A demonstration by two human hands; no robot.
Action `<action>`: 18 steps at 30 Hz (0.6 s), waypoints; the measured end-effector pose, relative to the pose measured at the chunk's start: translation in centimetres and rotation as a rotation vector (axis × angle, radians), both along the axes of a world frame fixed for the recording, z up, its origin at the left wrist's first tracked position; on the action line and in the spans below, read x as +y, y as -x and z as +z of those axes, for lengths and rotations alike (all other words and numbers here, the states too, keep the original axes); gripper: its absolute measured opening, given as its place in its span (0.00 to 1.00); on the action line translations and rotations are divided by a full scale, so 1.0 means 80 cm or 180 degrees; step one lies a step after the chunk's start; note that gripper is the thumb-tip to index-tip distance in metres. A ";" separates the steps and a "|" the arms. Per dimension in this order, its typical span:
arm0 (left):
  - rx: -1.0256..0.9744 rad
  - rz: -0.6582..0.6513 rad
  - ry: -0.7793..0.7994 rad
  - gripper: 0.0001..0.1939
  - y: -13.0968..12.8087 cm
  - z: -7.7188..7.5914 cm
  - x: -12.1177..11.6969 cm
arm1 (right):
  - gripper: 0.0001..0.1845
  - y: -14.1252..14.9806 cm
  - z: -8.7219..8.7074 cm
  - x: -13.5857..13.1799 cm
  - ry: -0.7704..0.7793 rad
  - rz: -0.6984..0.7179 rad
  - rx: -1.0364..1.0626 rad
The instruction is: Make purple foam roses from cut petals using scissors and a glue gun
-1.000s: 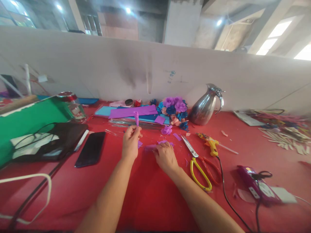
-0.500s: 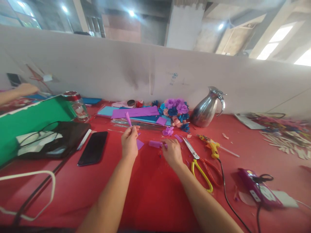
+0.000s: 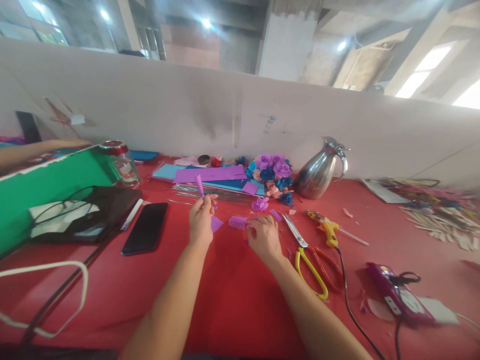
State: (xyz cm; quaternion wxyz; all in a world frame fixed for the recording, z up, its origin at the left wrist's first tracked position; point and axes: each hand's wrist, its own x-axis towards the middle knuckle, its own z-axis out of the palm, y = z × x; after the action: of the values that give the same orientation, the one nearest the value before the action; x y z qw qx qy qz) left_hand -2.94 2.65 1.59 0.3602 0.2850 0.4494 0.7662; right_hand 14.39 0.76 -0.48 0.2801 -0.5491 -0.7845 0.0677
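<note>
My left hand [image 3: 201,220] is closed in a pinch around the base of a rolled purple paper piece [image 3: 199,184], which points up and tilts slightly left. Over the red table, my right hand [image 3: 265,237] has its fingers curled together at the right end of a purple paper strip [image 3: 237,222]; the fingertips partly cover it. A flat purple paper square [image 3: 216,223] lies between the hands, close to the left one. Just beyond the right hand sits a loose purple paper flower [image 3: 260,203].
Scissors [image 3: 305,255] and a yellow glue gun [image 3: 327,230] lie right of my right hand. Behind are paper sheets [image 3: 210,173], thin wires, a paper-flower bunch [image 3: 272,170] and a steel jug [image 3: 317,170]. A phone [image 3: 145,229] and glass jar [image 3: 122,165] stand left, near another person's arm [image 3: 33,151].
The rolled purple piece has tipped from upright to a leftward lean. My right hand has shifted slightly right, uncovering more of the strip. Another person's arm has appeared at far left.
</note>
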 end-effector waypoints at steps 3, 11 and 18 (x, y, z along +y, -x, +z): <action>0.0010 0.0170 0.0033 0.17 0.007 0.001 0.001 | 0.12 -0.013 0.007 0.005 0.0103 -0.0368 -0.0191; -0.0011 0.0410 0.0216 0.17 0.021 -0.002 0.004 | 0.15 -0.019 -0.001 0.016 0.0016 -0.0211 -0.0103; 0.0453 0.0753 0.0250 0.17 0.042 -0.008 0.004 | 0.12 0.006 -0.010 -0.002 -0.0231 0.0611 0.0356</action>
State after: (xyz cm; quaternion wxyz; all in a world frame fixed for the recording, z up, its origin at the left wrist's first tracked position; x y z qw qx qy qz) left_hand -6.33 2.94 0.96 0.2454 0.2692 0.5339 0.7630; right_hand 13.90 0.62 -1.25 0.3354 -0.4564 -0.8185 0.0964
